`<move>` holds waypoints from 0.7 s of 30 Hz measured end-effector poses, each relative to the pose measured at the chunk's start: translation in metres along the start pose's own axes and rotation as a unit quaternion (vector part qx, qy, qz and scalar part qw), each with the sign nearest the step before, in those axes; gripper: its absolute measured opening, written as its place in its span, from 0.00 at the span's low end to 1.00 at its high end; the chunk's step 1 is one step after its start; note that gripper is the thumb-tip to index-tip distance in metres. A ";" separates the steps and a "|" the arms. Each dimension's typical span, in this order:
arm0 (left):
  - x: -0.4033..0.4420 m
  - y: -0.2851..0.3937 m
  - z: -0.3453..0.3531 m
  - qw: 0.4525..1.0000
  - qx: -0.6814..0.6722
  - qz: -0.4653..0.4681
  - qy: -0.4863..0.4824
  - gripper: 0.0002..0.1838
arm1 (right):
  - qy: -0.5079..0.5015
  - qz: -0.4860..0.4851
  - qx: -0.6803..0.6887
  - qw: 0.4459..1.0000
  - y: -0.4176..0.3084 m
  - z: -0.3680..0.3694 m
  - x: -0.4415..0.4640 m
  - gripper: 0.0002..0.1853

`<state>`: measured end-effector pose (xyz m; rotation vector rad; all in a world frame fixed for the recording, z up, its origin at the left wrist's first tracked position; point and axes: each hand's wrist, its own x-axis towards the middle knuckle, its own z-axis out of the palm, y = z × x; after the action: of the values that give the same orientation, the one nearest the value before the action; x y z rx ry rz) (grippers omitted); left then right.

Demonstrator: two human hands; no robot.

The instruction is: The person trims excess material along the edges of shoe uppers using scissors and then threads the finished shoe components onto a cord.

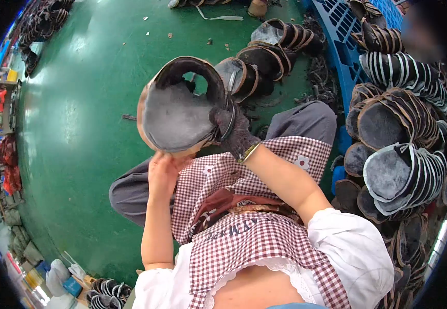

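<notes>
Over the lap, beyond the knees' midline, the right grip [236, 126], in a dark, fuzzy glove, is closed around a curved metal tool [231, 105] whose exact kind I cannot tell, right against the edge of a round grey-and-black piece [179, 116]. That piece is held up off the floor, its grey face toward the wearer, with a hole near its upper right. The bare left grip [163, 172] is at its lower rim; blur hides the fingertips, so I cannot tell whether they pinch it or only touch. Beneath the hands spreads a checked apron [203, 180] over grey trousers [306, 121]. Just beyond, a row of similar pieces [267, 56] runs away across the green floor [79, 185], near a blue plastic crate [339, 56]. On the crate's far side, more pieces stand in stacks [388, 129], some white-edged. Well apart at far left is a shelf [8, 87] with red bags [11, 177] near it.
</notes>
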<state>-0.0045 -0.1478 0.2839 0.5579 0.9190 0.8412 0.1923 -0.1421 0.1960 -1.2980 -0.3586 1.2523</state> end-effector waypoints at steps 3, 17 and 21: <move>-0.004 0.020 -0.024 0.958 0.214 -0.141 -0.130 0.19 | 0.030 -0.146 -0.203 0.968 -0.008 0.008 0.013 0.22; 0.179 0.005 -0.117 0.746 0.518 0.232 0.347 0.16 | 0.023 -0.293 -0.715 0.635 0.012 -0.066 0.181 0.24; 0.196 -0.035 -0.150 0.671 0.661 0.082 0.325 0.17 | 0.061 -0.202 -0.723 0.658 0.019 -0.107 0.248 0.20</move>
<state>-0.0543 0.0046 0.0925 1.6791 2.1852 0.3598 0.3591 0.0046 0.0415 -2.3753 -1.6726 0.2570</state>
